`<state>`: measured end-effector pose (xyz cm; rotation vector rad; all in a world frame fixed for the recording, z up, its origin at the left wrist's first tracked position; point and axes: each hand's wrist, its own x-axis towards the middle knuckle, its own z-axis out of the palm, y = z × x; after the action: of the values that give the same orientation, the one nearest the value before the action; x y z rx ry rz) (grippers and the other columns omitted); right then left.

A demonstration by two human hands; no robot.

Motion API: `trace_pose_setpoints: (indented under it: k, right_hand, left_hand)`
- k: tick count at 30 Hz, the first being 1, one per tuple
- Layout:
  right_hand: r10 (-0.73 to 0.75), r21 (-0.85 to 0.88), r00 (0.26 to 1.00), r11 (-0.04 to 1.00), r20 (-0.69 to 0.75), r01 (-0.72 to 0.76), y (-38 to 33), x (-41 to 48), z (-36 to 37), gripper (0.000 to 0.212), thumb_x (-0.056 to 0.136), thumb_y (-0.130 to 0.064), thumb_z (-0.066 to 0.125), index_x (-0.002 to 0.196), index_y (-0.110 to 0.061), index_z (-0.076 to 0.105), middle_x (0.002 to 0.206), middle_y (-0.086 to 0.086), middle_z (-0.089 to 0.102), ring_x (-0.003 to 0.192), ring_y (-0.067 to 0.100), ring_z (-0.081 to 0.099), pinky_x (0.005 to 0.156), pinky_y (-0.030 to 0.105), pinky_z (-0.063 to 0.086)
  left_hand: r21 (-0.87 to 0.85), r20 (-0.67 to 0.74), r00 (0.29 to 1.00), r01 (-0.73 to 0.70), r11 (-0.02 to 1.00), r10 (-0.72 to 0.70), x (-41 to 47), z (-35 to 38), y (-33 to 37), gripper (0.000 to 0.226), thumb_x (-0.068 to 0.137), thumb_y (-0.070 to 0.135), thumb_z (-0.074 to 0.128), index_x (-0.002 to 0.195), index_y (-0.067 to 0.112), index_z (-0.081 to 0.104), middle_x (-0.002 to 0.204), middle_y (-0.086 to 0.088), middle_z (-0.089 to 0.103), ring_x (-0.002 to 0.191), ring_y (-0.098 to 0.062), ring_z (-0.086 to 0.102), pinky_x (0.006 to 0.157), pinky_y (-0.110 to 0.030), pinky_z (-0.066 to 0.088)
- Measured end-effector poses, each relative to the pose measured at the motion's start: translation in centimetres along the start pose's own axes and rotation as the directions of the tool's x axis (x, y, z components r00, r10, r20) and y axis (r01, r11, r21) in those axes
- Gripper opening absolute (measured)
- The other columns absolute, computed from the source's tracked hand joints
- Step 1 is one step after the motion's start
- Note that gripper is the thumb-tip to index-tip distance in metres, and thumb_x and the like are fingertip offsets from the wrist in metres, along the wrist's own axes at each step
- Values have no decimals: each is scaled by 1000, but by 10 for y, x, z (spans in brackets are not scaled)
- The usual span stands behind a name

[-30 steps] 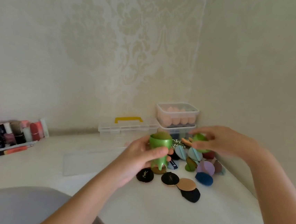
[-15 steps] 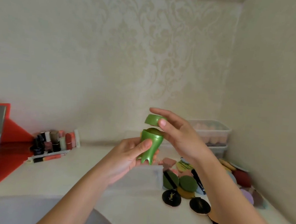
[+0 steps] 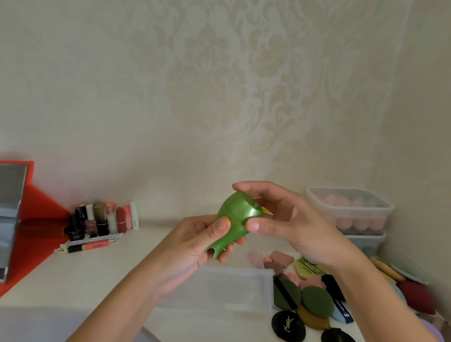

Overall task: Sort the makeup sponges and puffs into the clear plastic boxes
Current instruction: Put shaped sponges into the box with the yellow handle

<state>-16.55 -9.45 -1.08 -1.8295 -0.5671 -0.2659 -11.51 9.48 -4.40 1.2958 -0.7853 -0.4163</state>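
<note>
Two stacked boxes [image 3: 363, 212], top w/ pink sponges [image 3: 351, 223]

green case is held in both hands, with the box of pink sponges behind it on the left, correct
No: the head view shows the box of pink sponges behind on the right. The left hand and right hand do hold the green case.

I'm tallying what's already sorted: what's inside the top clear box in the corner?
The top clear box holds peach egg-shaped sponges, seen through its wall; cloudy plastic hides their number.
</note>
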Motion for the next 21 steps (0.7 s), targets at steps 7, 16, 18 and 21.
trace_pose_setpoints:
  k: [7, 16, 18, 21]
  right_hand:
    - [2, -127, 998, 992, 64, 6, -16, -7, -1, 46, 80, -11, 69, 125, -15, 59, 117, 6, 63, 109, 16, 62, 97, 28, 49]
    - [-38, -121, 997, 992, 73, 47, -39, -19, -2, 52, 73, -3, 72, 122, -19, 61, 117, -6, 69, 111, 8, 64, 96, 20, 48]
    - [-87, -26, 993, 996, 83, 90, -45, -21, -5, 51, 74, 0, 68, 123, -14, 60, 118, 3, 68, 110, 16, 65, 93, 24, 50]
    - [-115, 21, 989, 993, 93, 114, -51, -25, -12, 51, 73, -1, 68, 122, -13, 60, 118, 9, 68, 110, 22, 65, 92, 28, 51]
  left_hand:
    - [107, 33, 999, 38, 994, -42, 2, -5, 6, 67, 49, 69, 75, 84, 12, 75, 82, -9, 69, 60, -12, 51, 52, -20, 43]
    - [101, 154, 986, 53, 993, -68, -3, -3, 26, 66, 50, 65, 78, 79, 5, 71, 73, -9, 68, 53, -12, 50, 44, -17, 39]
    - [71, 178, 982, 45, 996, -58, -2, 2, 33, 72, 49, 64, 79, 79, 0, 68, 71, -11, 67, 51, -12, 51, 41, -17, 38]
    - [65, 227, 972, 51, 997, -64, -1, 12, 39, 67, 49, 66, 77, 77, 5, 70, 70, -10, 67, 50, -10, 52, 39, -16, 38]
